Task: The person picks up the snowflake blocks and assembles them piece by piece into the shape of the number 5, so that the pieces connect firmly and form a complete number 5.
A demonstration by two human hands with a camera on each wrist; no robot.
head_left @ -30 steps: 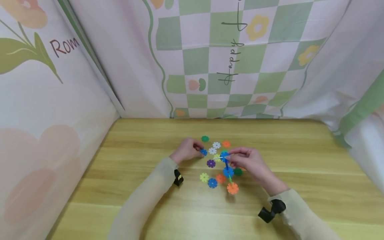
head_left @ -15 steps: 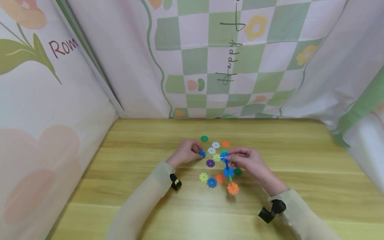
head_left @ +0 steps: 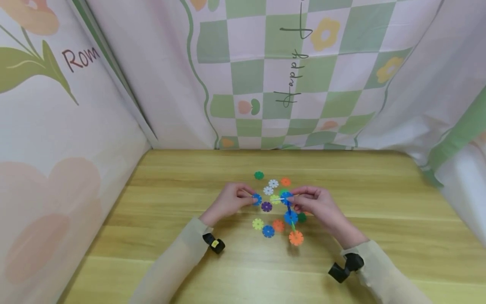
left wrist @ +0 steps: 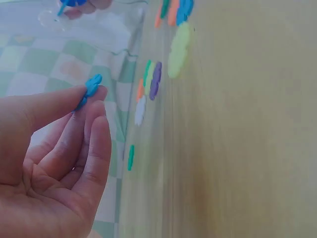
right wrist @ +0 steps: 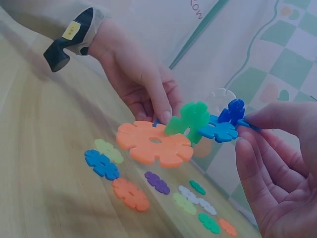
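In the head view, the left grip [head_left: 229, 202] is closed to a narrow pinch on the rim of a blue disc [head_left: 257, 199], which sits at its fingertips. The right grip [head_left: 319, 204] pinches the far end of a chain of joined discs [head_left: 291, 217] that runs from its fingertips toward the wearer, ending in an orange disc [head_left: 296, 238]. A white piece [head_left: 279, 199] juts from beside the right grip toward the left one, apart from the blue disc. On the surface [head_left: 212, 270], a purple disc [head_left: 266, 206] lies between both grips.

In the left wrist view, thumb and fingertips hold only the blue disc's edge, tilted nearly edge-on. That seems a sound hold: it leaves slots free. A join would probably want slot facing slot, the discs crossing squarely.

In the right wrist view, the right grip's thumb and fingers are nearly together on the chain's blue end, and the rest extends unsupported from them. Pinching close to whichever joint takes the push should limit twisting. Beyond the chain, the left grip's disc is mostly hidden.
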